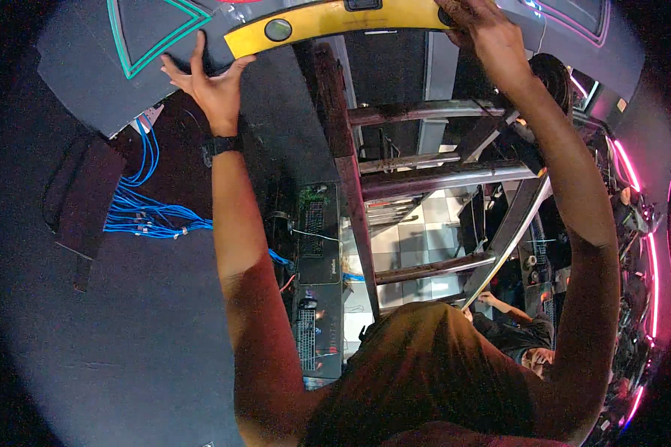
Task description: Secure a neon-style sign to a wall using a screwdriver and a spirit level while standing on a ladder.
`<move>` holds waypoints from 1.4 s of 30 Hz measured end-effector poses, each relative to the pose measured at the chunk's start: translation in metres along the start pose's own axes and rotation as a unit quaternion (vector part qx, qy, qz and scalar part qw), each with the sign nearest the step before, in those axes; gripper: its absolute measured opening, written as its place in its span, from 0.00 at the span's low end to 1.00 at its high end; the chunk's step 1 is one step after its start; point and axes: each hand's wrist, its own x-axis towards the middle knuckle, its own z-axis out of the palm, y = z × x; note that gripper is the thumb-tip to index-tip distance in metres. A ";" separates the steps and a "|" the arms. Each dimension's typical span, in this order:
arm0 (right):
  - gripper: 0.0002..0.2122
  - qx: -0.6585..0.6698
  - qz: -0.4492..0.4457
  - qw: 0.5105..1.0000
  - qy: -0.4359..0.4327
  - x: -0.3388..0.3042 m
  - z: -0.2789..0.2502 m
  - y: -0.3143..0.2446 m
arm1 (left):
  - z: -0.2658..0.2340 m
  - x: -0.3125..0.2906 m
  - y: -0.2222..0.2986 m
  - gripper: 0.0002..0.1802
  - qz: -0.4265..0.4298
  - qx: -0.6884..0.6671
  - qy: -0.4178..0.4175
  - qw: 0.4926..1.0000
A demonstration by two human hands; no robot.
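Observation:
A yellow spirit level (402, 16) lies along the dark grey surface at the top of the view, with a round vial near its left end and a black-framed window in its middle. My right hand (488, 33) grips its right end, covering that end in part. My left hand (215, 93) is spread out beside the left end, fingers against the grey surface and thumb by the level's lower corner. A dark watch is on my left wrist. Left of this hand runs a green triangular outline (132, 71) on the surface.
A ladder (447, 177) stands between my arms, above a tiled floor (425, 231). Blue cables (153, 212) come out of the wall at left. Keyboards (306, 339) rest on a desk below. Another person (514, 328) is at lower right. Pink light strips (654, 283) line the right side.

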 end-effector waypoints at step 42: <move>0.28 0.202 0.248 0.925 -0.204 -0.101 -0.184 -0.065 | -0.007 0.019 0.006 0.31 -0.068 0.056 -0.006 0.996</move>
